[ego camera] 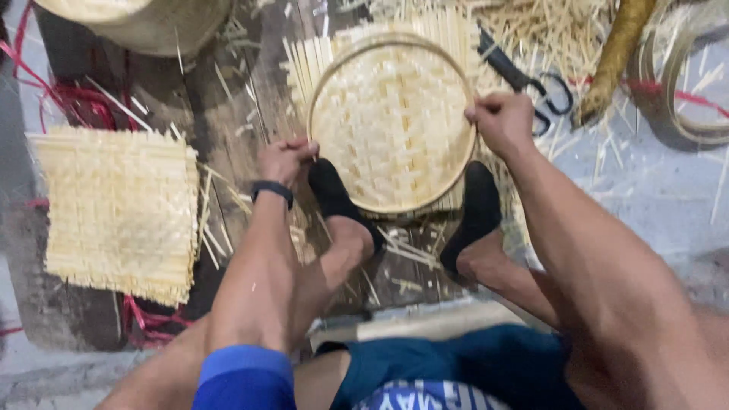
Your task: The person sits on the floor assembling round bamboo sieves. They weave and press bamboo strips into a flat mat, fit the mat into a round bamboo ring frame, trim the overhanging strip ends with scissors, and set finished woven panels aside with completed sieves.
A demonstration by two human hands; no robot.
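Observation:
A woven bamboo mat pressed inside a round bamboo hoop (pixel 391 121) lies on the wooden board in front of me. My left hand (pixel 285 159) is closed on the hoop's left rim. My right hand (pixel 501 120) is closed on the hoop's right rim. Both my feet in black socks (pixel 338 199) press on the near edge of the woven piece. Loose strip ends stick out past the hoop at the top and left.
A square woven bamboo mat (pixel 118 212) lies at the left over red cord (pixel 76 102). Black scissors (pixel 524 80) lie right of the hoop. A woven basket (pixel 144 23) sits top left, coiled bamboo rims (pixel 683 91) top right. Bamboo offcuts litter the floor.

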